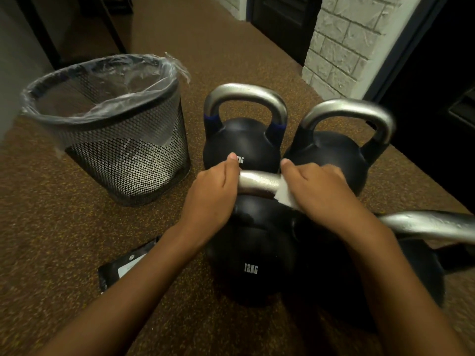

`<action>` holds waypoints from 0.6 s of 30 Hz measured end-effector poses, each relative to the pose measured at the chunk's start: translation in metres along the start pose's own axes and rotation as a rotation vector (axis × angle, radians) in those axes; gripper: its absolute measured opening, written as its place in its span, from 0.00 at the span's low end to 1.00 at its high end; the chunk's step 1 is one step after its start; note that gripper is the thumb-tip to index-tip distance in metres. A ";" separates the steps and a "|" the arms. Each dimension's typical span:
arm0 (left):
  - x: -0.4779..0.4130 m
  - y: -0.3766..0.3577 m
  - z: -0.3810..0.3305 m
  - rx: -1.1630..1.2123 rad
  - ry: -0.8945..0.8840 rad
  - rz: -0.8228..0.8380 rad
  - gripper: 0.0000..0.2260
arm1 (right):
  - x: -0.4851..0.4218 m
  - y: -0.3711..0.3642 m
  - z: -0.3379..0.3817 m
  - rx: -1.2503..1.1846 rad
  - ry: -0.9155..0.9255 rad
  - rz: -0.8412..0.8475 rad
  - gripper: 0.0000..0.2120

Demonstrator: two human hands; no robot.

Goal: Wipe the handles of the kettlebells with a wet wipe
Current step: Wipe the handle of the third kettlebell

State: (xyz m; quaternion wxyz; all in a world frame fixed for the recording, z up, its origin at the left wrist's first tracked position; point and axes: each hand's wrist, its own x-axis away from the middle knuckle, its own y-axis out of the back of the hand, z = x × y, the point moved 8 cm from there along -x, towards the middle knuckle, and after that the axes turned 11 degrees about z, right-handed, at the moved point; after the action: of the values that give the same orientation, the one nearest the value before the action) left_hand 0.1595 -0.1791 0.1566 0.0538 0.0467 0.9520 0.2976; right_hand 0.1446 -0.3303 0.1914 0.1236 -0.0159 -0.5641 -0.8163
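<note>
Speckled brown rubber floor, white block wall behind. Four kettlebells stand close together.

Nearest: black round 12KG kettlebell, upright, with a bare grey steel handle on top. The grip bar's long axis runs left to right across the view, between the two hands.

Left hand: fingers curled over the left end of the bar, thumb raised. It seems to be steadying the bell.

Right hand: fingers curled round the right end of the bar, pressing a folded white wet wipe against the metal. An edge of the wipe shows just left of the palm.

The exposed bar lies to the left of the wipe, toward the left hand. Likely next move: slide the right hand leftward along that axis, with the left hand giving way.

Other three handles untouched:
- blue-banded kettlebell
- plain black kettlebell
- third bell's steel handle at right edge

Black mesh bin with clear liner stands left. Flat black wipe packet lies near the left forearm.
</note>
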 end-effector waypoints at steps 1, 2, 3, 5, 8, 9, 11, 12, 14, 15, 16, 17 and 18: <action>0.000 0.000 0.000 0.004 0.004 0.001 0.25 | 0.000 -0.005 -0.010 -0.070 -0.036 0.043 0.20; 0.001 0.000 0.001 0.009 0.010 -0.002 0.25 | 0.002 -0.006 -0.019 -0.185 -0.094 0.064 0.22; 0.001 0.001 0.001 0.012 0.013 -0.009 0.26 | 0.005 -0.007 -0.028 -0.289 -0.150 0.059 0.23; 0.001 0.001 0.000 0.010 0.008 -0.020 0.26 | 0.012 -0.008 -0.033 -0.341 -0.222 0.053 0.22; 0.000 0.001 0.000 0.004 0.011 -0.016 0.26 | 0.010 -0.001 -0.021 -0.143 -0.182 -0.073 0.16; 0.000 0.001 0.000 0.006 0.012 -0.019 0.26 | 0.010 -0.001 -0.010 -0.032 -0.142 -0.104 0.18; 0.000 0.001 0.000 0.007 0.012 -0.027 0.25 | 0.010 -0.007 0.017 0.135 -0.078 -0.142 0.18; 0.000 0.001 0.000 0.006 0.013 -0.029 0.25 | 0.010 -0.009 0.028 0.235 -0.062 -0.160 0.17; 0.000 0.001 0.000 0.007 0.011 -0.018 0.25 | 0.010 -0.006 0.037 0.246 -0.006 -0.308 0.20; 0.000 0.001 0.000 0.011 0.010 -0.009 0.24 | 0.011 -0.007 0.037 0.239 0.019 -0.318 0.23; 0.000 0.000 0.000 0.017 0.011 -0.002 0.24 | 0.013 -0.010 0.033 0.223 0.026 -0.276 0.26; 0.000 0.000 0.000 0.019 0.015 0.002 0.25 | 0.016 -0.016 0.028 0.204 0.037 -0.199 0.27; 0.000 0.000 0.001 0.017 0.018 0.001 0.25 | 0.019 -0.018 0.021 0.178 0.060 -0.149 0.28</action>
State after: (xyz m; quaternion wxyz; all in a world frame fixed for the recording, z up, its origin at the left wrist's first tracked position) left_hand 0.1594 -0.1784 0.1563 0.0449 0.0451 0.9550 0.2897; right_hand 0.1195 -0.3081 0.1861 0.0803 0.0618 -0.6300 -0.7700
